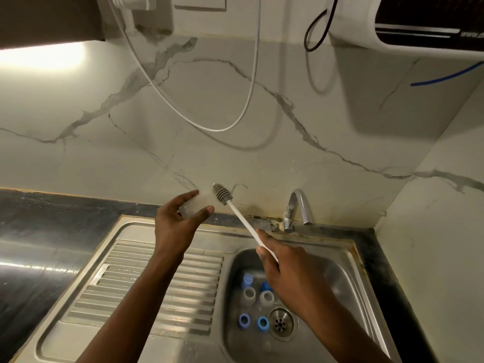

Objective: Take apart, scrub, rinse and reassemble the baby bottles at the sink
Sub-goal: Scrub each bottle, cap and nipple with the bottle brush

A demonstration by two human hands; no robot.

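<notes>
My left hand (175, 223) grips a clear baby bottle body (196, 204), held up above the back edge of the drainboard with its open end turned right. My right hand (281, 263) holds the white handle of a bottle brush (245, 221). The brush's grey bristle head (222, 192) sits just at the bottle's mouth. Down in the sink basin (337, 273) lie loose bottle parts: two blue rings (244, 320) near the drain (280, 320), two clear caps (249, 294), and other blue pieces (247, 279).
A ribbed steel drainboard (162, 281) lies left of the basin. The chrome tap (297, 209) stands at the back right, running no water. Dark countertop (39, 231) flanks the sink. White and black cords (251, 87) hang on the marble wall; an appliance (408, 22) is mounted top right.
</notes>
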